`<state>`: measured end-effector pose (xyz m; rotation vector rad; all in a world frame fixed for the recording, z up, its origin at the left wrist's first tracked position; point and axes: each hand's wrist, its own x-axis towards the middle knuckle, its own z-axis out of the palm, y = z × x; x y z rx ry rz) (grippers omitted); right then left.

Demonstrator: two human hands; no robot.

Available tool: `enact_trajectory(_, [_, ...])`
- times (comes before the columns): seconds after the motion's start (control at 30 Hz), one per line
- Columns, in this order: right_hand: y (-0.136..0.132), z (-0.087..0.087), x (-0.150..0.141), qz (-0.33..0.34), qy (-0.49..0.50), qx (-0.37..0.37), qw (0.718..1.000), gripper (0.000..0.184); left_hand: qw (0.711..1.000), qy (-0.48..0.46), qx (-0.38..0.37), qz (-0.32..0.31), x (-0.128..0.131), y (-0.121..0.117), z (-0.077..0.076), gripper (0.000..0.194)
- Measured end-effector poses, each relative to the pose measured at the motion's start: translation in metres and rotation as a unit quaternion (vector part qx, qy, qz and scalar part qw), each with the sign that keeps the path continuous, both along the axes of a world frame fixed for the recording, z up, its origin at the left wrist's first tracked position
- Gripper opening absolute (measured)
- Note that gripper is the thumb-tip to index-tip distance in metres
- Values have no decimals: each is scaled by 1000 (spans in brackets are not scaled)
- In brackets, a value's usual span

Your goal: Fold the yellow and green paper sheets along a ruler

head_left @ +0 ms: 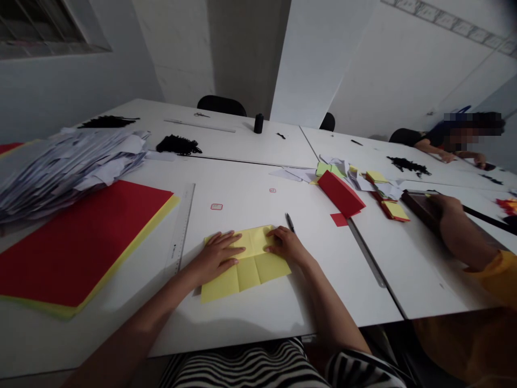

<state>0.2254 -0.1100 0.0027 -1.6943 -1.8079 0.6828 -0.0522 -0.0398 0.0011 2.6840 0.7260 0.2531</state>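
Observation:
A yellow sheet of paper [258,269] lies on the white table in front of me, marked by creases that divide it into panels. My left hand [218,253] rests flat on its left part with the fingers spread. At the upper right edge of the sheet, my right hand [287,245] has bent fingers and thumb on the paper, gripping it there. Just beyond that hand lies a dark pen [290,222]. A clear ruler [183,231] lies left of my left hand, beside a stack of red sheets [97,237] with yellow ones beneath.
A big heap of white paper [76,167] covers the back left. Folded red card [341,194] and small paper pads [396,210] lie right. A co-worker's hand [444,207] rests on a paper cutter [420,215]. Black cord bundles [177,144] and a black spool [259,123] stand farther back.

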Motion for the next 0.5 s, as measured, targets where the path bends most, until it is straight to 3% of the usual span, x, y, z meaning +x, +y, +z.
enact_trajectory(0.5, [1, -1, 1, 7, -19, 7, 1000, 34, 1000, -6, -2, 2, 1, 0, 0, 32])
